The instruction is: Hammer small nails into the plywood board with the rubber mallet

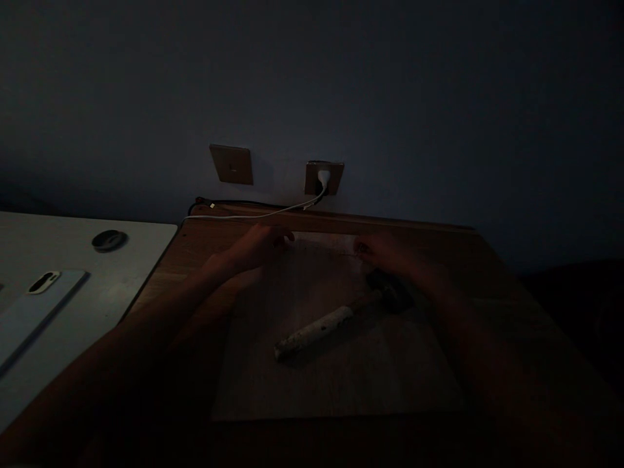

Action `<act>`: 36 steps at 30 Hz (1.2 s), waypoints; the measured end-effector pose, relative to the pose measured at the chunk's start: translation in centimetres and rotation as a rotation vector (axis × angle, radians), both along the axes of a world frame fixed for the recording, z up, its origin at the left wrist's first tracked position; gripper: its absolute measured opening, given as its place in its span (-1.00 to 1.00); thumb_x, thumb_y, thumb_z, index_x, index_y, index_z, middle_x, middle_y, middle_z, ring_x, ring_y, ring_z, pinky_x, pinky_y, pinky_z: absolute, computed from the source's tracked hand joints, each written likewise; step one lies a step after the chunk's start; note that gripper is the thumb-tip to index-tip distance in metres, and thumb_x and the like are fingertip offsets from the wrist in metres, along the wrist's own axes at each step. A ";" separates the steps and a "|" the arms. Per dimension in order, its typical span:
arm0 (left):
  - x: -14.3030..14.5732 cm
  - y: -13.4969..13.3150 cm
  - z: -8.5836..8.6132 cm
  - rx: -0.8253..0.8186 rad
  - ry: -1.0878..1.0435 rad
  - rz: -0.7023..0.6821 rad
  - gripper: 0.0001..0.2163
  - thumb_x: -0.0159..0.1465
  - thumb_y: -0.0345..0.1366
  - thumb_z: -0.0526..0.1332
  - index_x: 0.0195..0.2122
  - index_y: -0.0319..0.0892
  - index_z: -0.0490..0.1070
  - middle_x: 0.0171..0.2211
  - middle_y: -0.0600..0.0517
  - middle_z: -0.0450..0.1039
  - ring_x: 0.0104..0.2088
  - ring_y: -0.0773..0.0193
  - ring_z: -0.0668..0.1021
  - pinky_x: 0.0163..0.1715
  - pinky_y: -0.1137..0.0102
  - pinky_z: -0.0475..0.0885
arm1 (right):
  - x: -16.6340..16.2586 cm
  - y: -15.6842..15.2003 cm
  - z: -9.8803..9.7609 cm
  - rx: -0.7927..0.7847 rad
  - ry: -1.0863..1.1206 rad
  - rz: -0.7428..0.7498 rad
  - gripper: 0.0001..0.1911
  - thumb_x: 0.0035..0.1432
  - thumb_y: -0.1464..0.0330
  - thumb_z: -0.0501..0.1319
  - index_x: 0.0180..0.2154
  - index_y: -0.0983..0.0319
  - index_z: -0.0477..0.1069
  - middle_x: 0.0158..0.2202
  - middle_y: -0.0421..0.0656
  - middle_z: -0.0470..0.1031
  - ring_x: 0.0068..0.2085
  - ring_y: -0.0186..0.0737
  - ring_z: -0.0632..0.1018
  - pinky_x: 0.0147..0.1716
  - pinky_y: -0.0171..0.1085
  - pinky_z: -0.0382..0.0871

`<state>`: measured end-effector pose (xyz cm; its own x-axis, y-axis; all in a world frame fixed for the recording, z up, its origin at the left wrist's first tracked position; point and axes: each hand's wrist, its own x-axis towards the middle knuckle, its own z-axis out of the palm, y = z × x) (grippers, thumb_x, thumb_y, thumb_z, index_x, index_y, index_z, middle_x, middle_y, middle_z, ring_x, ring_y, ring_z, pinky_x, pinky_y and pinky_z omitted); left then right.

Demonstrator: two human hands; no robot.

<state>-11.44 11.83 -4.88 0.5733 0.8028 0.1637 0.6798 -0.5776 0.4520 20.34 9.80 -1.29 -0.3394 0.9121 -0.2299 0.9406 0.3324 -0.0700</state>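
In the dim light a hammer (316,328) lies slantwise on a flat board (336,383), its worn, light-coloured handle toward me and its dark head at the right. My left hand (258,247) is at the board's far left corner, fingers curled inward. Across from it, by the far right corner, my right hand (385,252) has its fingers closed. A faint thin line shows beside the right fingertips, too dark to name. Whatever either hand holds cannot be made out. The hammer's head is just below my right hand, apart from it.
The board lies on a wooden table (492,279) against the wall. A white cable (263,215) runs along the back edge to a wall socket (335,179). On a white table (114,286) at left are a dark round object (108,240) and a phone (41,305).
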 end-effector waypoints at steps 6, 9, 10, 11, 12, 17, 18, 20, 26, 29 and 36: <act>0.9 -0.1 0.6 0.025 0.117 -0.151 -0.76 0.34 -0.48 0.14 -0.16 -0.20 0.63 -0.18 -0.10 0.64 -0.24 0.20 0.64 -0.21 0.39 0.46 | -1.2 -0.6 -0.1 0.024 -0.049 0.017 -0.77 0.33 0.51 0.16 -0.18 0.30 0.62 -0.13 0.06 0.68 -0.12 -0.06 0.65 -0.20 -0.26 0.36; 1.1 -0.4 0.7 0.039 0.129 -0.176 -0.74 0.37 -0.47 0.13 -0.13 -0.17 0.62 -0.17 -0.09 0.64 -0.21 0.19 0.65 -0.19 0.39 0.45 | -1.3 -1.0 0.0 0.059 -0.036 0.040 -0.69 0.32 0.57 0.11 -0.11 0.29 0.60 -0.02 0.08 0.64 -0.02 -0.04 0.62 -0.12 -0.24 0.36; 1.1 -0.5 0.7 0.035 0.121 -0.187 -0.74 0.36 -0.48 0.13 -0.12 -0.17 0.62 -0.16 -0.08 0.64 -0.20 0.18 0.65 -0.18 0.39 0.45 | -1.4 -1.0 0.0 0.064 -0.028 0.047 -0.69 0.32 0.57 0.10 -0.10 0.29 0.61 -0.02 0.08 0.64 0.00 -0.03 0.62 -0.10 -0.24 0.37; 1.2 -0.5 0.7 0.027 0.114 -0.193 -0.74 0.36 -0.48 0.13 -0.12 -0.17 0.62 -0.16 -0.08 0.64 -0.19 0.18 0.65 -0.17 0.38 0.45 | -1.6 -0.9 0.0 0.065 -0.019 0.052 -0.71 0.32 0.56 0.12 -0.11 0.29 0.61 -0.02 0.08 0.64 0.01 -0.03 0.62 -0.08 -0.23 0.37; 1.2 -0.5 0.7 0.017 0.110 -0.191 -0.74 0.36 -0.49 0.13 -0.13 -0.17 0.62 -0.16 -0.08 0.64 -0.19 0.17 0.65 -0.16 0.38 0.44 | -1.8 -0.8 0.1 0.064 -0.008 0.054 -0.73 0.32 0.54 0.14 -0.12 0.29 0.62 -0.04 0.07 0.65 0.00 -0.03 0.62 -0.06 -0.23 0.37; 1.6 -0.2 0.4 -0.029 0.006 -0.036 -0.88 0.30 -0.42 0.24 -0.30 -0.17 0.59 -0.29 -0.04 0.61 -0.28 0.19 0.60 -0.22 0.38 0.39 | -2.8 -0.2 -0.1 0.063 0.058 0.035 -0.79 0.31 0.47 0.23 -0.13 0.24 0.65 -0.08 -0.04 0.70 -0.03 -0.09 0.66 -0.05 -0.27 0.39; 1.7 -0.2 0.4 -0.046 -0.071 0.012 -0.92 0.27 -0.39 0.28 -0.35 -0.17 0.57 -0.34 -0.02 0.58 -0.32 0.21 0.58 -0.24 0.38 0.38 | -2.9 -0.2 -0.1 0.064 0.068 0.028 -0.80 0.31 0.47 0.24 -0.14 0.24 0.65 -0.09 -0.04 0.70 -0.03 -0.09 0.66 -0.06 -0.28 0.40; 2.1 -0.1 0.4 -0.152 -0.313 0.124 -0.89 0.24 -0.33 0.34 -0.43 -0.19 0.51 -0.44 0.03 0.50 -0.39 0.26 0.52 -0.30 0.41 0.36 | -3.1 -0.2 -0.1 0.066 0.089 0.025 -0.80 0.30 0.49 0.25 -0.16 0.23 0.66 -0.09 -0.03 0.71 -0.04 -0.08 0.67 -0.06 -0.27 0.41; 3.7 -0.4 0.4 -0.973 -1.119 0.365 -0.85 0.25 -0.37 0.26 -0.47 -0.23 0.41 -0.48 0.03 0.42 -0.48 0.39 0.47 -0.45 0.51 0.34 | -3.8 0.1 0.5 0.073 0.171 0.062 -0.77 0.22 0.54 0.26 -0.16 0.24 0.66 -0.10 -0.03 0.71 -0.04 -0.08 0.66 -0.03 -0.25 0.42; 4.0 -0.4 0.3 -1.045 -1.124 0.437 -0.83 0.22 -0.36 0.26 -0.51 -0.19 0.35 -0.53 0.06 0.37 -0.54 0.40 0.42 -0.54 0.52 0.28 | -4.4 0.6 0.5 0.058 0.203 0.069 -0.76 0.20 0.54 0.26 -0.15 0.23 0.66 -0.10 -0.06 0.71 -0.07 -0.11 0.67 -0.04 -0.25 0.44; 3.9 -0.5 0.1 -0.366 -0.239 0.232 -0.89 0.22 -0.27 0.34 -0.29 -0.19 0.55 -0.45 0.03 0.49 -0.44 0.26 0.51 -0.41 0.43 0.32 | -5.4 1.2 -0.5 0.034 0.235 0.080 -0.83 0.17 0.53 0.31 -0.24 0.23 0.65 -0.20 -0.08 0.72 -0.17 -0.13 0.68 -0.15 -0.28 0.44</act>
<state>-7.57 11.29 -4.82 0.3532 0.9343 -0.0479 0.6243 -0.1973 0.7559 14.89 10.97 -1.82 -0.4511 0.8861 -0.1060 0.8705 0.4107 -0.2713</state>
